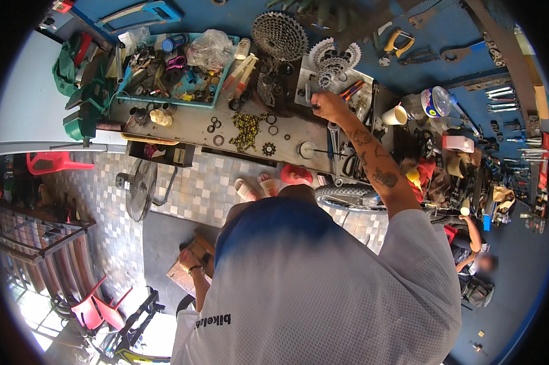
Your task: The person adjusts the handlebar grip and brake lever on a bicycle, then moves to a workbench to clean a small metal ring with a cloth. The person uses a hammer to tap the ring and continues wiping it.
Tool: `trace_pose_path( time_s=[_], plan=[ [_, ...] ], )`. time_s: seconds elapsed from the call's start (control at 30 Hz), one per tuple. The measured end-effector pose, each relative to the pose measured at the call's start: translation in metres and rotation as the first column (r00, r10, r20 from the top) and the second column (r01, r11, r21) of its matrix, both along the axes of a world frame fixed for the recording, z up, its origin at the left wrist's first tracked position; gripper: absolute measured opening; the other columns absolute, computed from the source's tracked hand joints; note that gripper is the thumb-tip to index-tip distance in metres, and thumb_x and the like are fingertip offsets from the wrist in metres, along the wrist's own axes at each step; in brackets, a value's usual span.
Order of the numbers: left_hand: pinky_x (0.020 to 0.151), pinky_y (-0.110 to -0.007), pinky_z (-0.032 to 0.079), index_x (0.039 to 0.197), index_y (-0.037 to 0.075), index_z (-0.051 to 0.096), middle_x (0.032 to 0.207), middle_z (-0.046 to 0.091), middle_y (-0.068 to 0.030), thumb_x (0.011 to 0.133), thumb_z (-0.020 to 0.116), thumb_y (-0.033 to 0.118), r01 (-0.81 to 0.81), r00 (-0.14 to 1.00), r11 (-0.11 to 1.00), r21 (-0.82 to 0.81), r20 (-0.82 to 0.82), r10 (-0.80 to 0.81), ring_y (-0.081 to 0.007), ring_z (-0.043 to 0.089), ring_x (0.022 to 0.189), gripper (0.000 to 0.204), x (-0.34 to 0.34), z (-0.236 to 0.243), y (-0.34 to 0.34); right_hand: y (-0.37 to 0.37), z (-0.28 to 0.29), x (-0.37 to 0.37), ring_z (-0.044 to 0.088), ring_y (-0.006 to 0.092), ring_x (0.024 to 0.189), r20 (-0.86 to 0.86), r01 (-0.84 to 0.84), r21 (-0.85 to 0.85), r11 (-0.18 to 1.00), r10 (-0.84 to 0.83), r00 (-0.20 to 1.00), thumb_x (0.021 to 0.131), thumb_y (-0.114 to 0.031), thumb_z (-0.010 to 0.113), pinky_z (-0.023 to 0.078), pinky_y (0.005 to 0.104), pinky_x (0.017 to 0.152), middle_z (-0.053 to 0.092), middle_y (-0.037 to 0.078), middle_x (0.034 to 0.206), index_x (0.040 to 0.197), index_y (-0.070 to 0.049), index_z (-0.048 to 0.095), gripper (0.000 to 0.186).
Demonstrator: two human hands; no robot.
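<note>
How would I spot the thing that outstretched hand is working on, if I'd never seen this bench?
Start at the long grey workbench below the blue tool wall. The right hand reaches to its far right end, beside a stack of silver toothed sprockets. Unlike the darker, wider sprocket cluster to its left, this stack is bright and stepped.

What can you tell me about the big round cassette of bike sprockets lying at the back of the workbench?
The sprocket cassette is a round stack of toothed metal cogs, dull grey-brown and worn looking, seen nearly face on. It lies at the far edge of the workbench, just right of the teal tray of small parts and left of a paler, silvery sprocket cluster. Dark parts crowd below it. Neither hand touches it; the right hand works lower down, to its right.
</note>
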State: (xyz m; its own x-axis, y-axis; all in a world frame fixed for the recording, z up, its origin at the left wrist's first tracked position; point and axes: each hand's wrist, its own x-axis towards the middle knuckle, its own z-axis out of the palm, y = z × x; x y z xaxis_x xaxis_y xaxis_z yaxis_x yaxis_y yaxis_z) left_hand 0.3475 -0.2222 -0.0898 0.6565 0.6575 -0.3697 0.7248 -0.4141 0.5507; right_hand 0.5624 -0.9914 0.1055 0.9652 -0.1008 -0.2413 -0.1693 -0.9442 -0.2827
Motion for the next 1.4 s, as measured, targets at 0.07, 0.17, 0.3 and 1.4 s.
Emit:
trace_pose_path(
  time_s=[0.07,0.17,0.3,1.4],
  plan=[
    [0.074,-0.037,0.059,0.113,0.000,0.074,0.099,0.076,-0.0126,0.090,0.068,0.015,0.013,0.999,0.997,-0.073,0.049,-0.010,-0.0245,0.071,0.088,0.028,-0.001,-0.008,-0.002,-0.005,0.007,-0.009,0.068,0.0352,0.110,0.026,-0.004,0.108,0.994,0.001,1.000,0.078,-0.023,0.085,0.056,0.0451,0.094,0.071,0.014,0.117,0.121,-0.008,0.069,0.048],
    [0.062,-0.033,0.057,0.113,0.002,0.074,0.095,0.075,-0.0093,0.091,0.070,0.014,-0.149,0.989,0.947,-0.283,-0.033,0.146,-0.0178,0.069,0.083,0.026,0.002,-0.014,-0.011,-0.017,0.026,-0.022,0.073,0.0293,0.101,0.163,0.143,0.323,0.935,-0.204,0.965,0.084,-0.027,0.086,0.058,0.0420,0.087,0.073,0.015,0.119,0.129,-0.009,0.068,0.051],
    [0.051,-0.024,0.045,0.116,0.005,0.072,0.082,0.068,-0.0045,0.097,0.066,0.016,0.017,0.992,0.944,-0.329,0.125,0.026,-0.0112,0.057,0.062,0.023,0.002,-0.002,-0.033,-0.027,0.074,-0.065,0.073,0.0164,0.093,0.366,0.189,0.505,0.842,-0.407,0.837,0.097,-0.021,0.078,0.057,0.0317,0.081,0.078,0.010,0.106,0.127,-0.006,0.068,0.036],
    [0.115,-0.069,0.040,0.153,0.009,0.044,0.142,0.055,-0.0211,0.105,0.041,0.069,0.405,0.911,-0.624,-0.668,0.355,0.211,-0.0390,0.049,0.141,0.078,0.076,0.340,-0.135,0.467,0.143,-0.195,0.071,0.0126,0.089,-0.034,0.050,0.996,0.081,-0.183,0.982,0.088,-0.007,0.082,0.057,0.0280,0.078,0.072,0.005,0.103,0.128,-0.003,0.060,0.046]
  ],
)
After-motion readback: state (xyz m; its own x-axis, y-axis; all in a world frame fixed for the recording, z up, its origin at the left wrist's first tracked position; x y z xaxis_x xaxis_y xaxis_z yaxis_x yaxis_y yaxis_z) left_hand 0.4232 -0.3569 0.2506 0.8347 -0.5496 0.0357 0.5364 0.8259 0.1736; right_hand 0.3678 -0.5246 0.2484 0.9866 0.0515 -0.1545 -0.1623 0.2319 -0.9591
